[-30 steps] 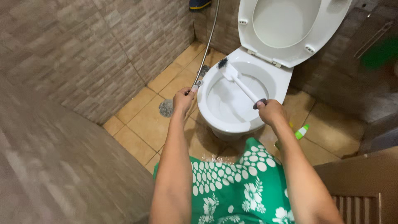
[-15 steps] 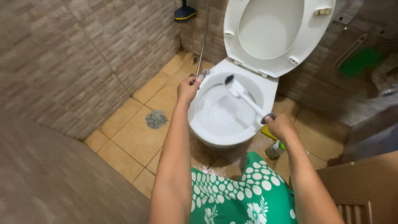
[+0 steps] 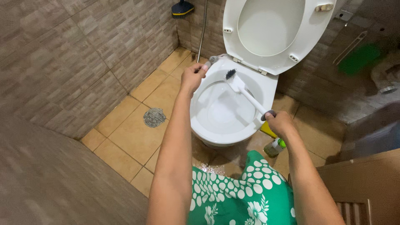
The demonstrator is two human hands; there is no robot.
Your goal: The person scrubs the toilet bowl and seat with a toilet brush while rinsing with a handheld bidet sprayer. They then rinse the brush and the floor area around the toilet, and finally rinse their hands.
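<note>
**Scrubbing the far rim, sprayer ready**

The right hand [image 3: 280, 123] is closed round the white toilet brush [image 3: 246, 94], its bristles at the toilet bowl's [image 3: 225, 133] far inner wall. The left hand [image 3: 192, 77] grips the spray nozzle [image 3: 211, 61] just beside the rim. Best aim water down, stroke short.

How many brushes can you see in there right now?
2. A white toilet brush held by the right hand over the bowl; a blue-and-yellow brush against the wall at the top. Others may be hidden.
</note>
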